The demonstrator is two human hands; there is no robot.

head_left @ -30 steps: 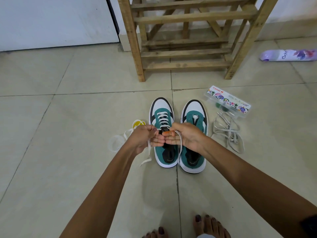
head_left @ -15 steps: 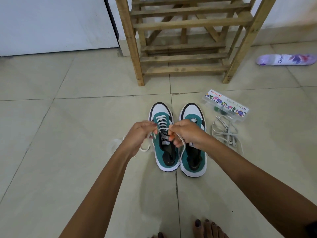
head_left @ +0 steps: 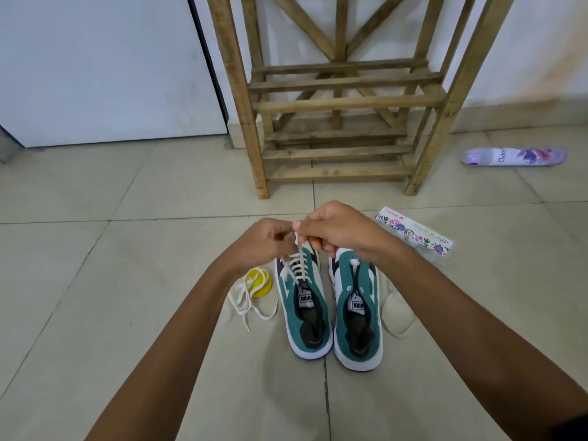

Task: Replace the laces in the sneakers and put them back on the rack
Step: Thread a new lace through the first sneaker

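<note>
Two teal-and-white sneakers stand side by side on the tiled floor, toes toward the wooden rack (head_left: 343, 103). The left sneaker (head_left: 302, 316) has a white lace (head_left: 297, 265) threaded through its eyelets. The right sneaker (head_left: 356, 319) shows bare eyelets with only a lace end at the top. My left hand (head_left: 267, 243) and my right hand (head_left: 340, 230) meet above the left sneaker's toe, each pinching a stretch of the white lace pulled up from it. The toes of both shoes are hidden behind my hands.
A loose white lace (head_left: 245, 300) lies left of the shoes by a yellow lid (head_left: 259, 280). More laces (head_left: 396, 313) lie right of the shoes. A flowered box (head_left: 413, 232) and a purple spray can (head_left: 514, 156) lie on the floor at the right.
Both hands have lifted and moved forward from over the tongue to above the left sneaker's toe, drawing the lace ends up. The view has tilted up toward the rack.
</note>
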